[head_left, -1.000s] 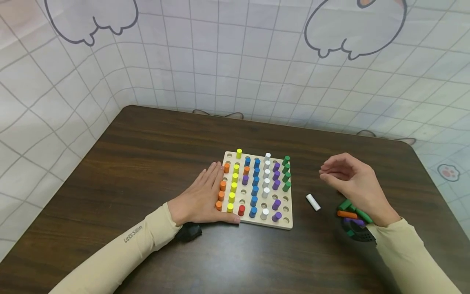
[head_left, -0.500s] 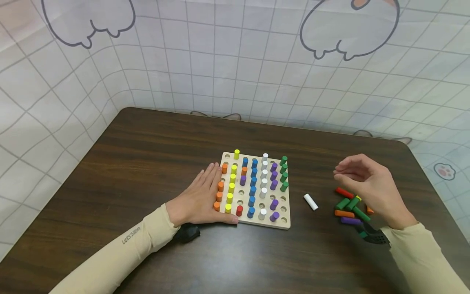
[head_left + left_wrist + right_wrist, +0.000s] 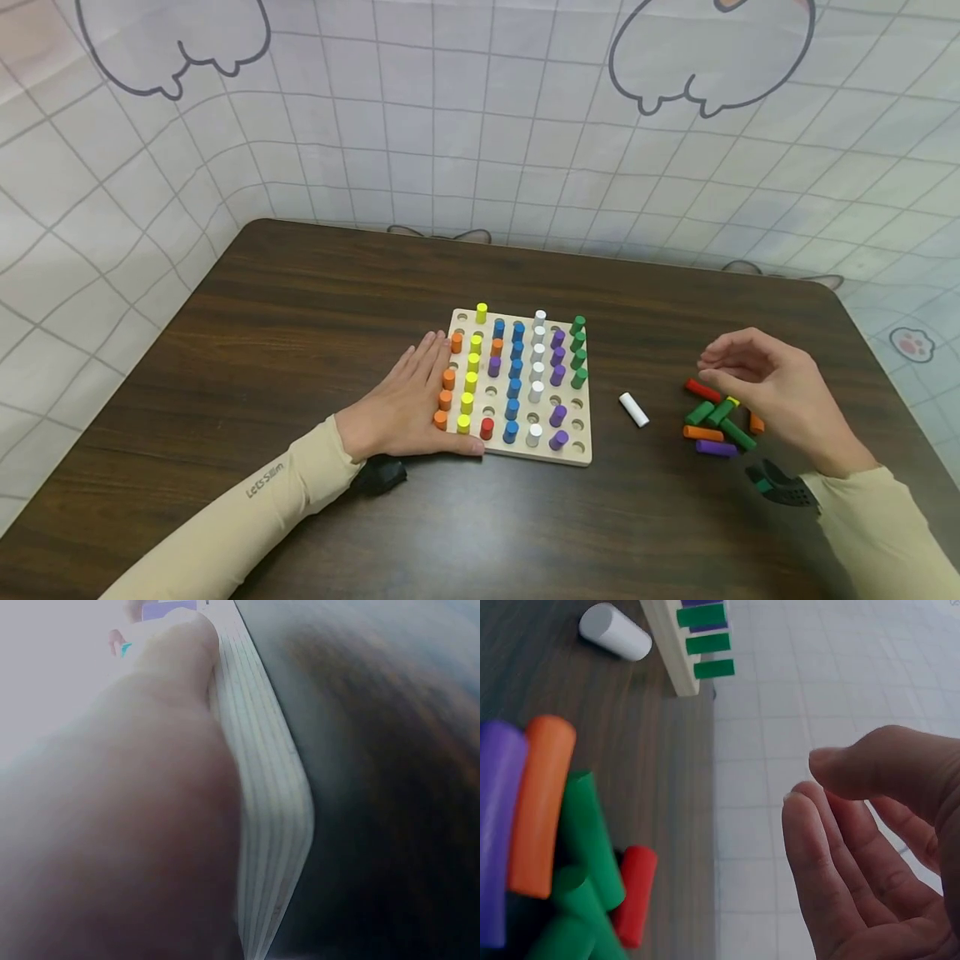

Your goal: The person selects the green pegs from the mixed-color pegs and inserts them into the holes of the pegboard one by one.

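Observation:
A pale wooden pegboard [image 3: 551, 454] stands on the table, with coloured pegs upright in rows and several bare holes. My left hand [image 3: 401, 408] lies against its left edge, fingers straight and thumb along the front edge; the left wrist view shows the board's layered side [image 3: 262, 787] beside the thumb. My right hand [image 3: 780, 392] hovers over loose pegs, fingers softly bent. Nothing shows between its thumb and fingertips in the right wrist view. Below it lie a red peg [image 3: 702, 390], an orange peg [image 3: 702, 433], a purple peg [image 3: 716, 448] and several green ones [image 3: 738, 435].
Between board and pile lies a single white peg [image 3: 633, 409]. The dark wooden table [image 3: 337, 292] meets a white grid-patterned cloth [image 3: 465, 150] at the back and left. A black strap part [image 3: 378, 475] shows below the left wrist, another [image 3: 783, 485] by the right.
My right hand has moved right and slightly toward me, uncovering more of the loose pegs, including the red one. The left hand stays on the board's edge.

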### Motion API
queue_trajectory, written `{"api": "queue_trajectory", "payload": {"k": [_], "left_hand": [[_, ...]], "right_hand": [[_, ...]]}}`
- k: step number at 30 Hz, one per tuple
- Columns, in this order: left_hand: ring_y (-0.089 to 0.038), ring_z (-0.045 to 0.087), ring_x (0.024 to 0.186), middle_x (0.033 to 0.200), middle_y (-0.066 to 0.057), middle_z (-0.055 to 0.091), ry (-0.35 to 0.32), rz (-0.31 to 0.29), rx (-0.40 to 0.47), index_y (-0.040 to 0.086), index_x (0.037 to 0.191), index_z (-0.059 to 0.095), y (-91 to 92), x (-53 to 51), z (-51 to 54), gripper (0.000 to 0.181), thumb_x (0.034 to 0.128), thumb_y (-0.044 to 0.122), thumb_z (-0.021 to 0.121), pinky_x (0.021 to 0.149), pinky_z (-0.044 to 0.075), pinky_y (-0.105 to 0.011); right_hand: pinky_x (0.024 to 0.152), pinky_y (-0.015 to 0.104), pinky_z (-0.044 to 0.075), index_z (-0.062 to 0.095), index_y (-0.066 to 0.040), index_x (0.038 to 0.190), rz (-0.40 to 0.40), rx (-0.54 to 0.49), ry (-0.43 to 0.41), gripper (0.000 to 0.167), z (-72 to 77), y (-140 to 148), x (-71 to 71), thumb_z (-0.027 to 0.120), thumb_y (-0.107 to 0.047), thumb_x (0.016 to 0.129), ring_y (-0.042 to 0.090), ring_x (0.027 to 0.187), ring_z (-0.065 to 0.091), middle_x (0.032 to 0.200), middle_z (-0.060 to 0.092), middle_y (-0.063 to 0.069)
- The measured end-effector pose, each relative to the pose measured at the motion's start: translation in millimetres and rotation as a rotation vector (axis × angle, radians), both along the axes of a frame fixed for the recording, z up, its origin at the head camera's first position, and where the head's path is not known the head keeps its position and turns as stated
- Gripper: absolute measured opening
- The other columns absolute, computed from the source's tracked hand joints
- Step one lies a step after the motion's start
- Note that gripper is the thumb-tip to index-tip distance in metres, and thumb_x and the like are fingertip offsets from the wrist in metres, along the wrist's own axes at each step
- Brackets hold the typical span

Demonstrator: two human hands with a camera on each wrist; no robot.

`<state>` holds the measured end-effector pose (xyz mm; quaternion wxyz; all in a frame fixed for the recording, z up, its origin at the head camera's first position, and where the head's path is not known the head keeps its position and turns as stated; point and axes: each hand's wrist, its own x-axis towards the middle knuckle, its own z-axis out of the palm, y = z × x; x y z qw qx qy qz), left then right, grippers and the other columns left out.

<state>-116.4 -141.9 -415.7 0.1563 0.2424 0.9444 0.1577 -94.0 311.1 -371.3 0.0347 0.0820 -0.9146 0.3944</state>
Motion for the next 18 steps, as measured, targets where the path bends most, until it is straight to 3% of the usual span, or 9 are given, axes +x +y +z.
{"api": "queue_trajectory", "payload": {"k": [12, 18], "left_hand": [[-0.033, -0.001, 0.166, 0.177, -0.011, -0.005, -0.002, 0.009, -0.016, 0.006, 0.167, 0.0, -0.8, -1.1, -1.2, 0.137, 0.0754, 0.084, 0.065, 0.135, 0.008, -0.055], [-0.032, -0.002, 0.166, 0.177, -0.01, -0.005, -0.008, 0.012, -0.024, 0.007, 0.167, -0.001, -0.5, -1.4, -3.1, 0.137, 0.075, 0.085, 0.064, 0.135, 0.008, -0.054]], "right_hand": [[0.075, 0.011, 0.058, 0.065, -0.01, 0.12, 0.042, 0.022, -0.032, 0.033, -12.5, 11.0, 2.7, 0.079, -0.009, 0.091, -0.007, 0.09, 0.071, 0.104, 0.073, -0.02], [0.076, 0.012, 0.059, 0.065, -0.011, 0.12, 0.091, 0.002, -0.041, 0.033, -20.3, 13.1, 4.6, 0.079, -0.009, 0.09, -0.005, 0.092, 0.071, 0.107, 0.074, -0.013]]}}
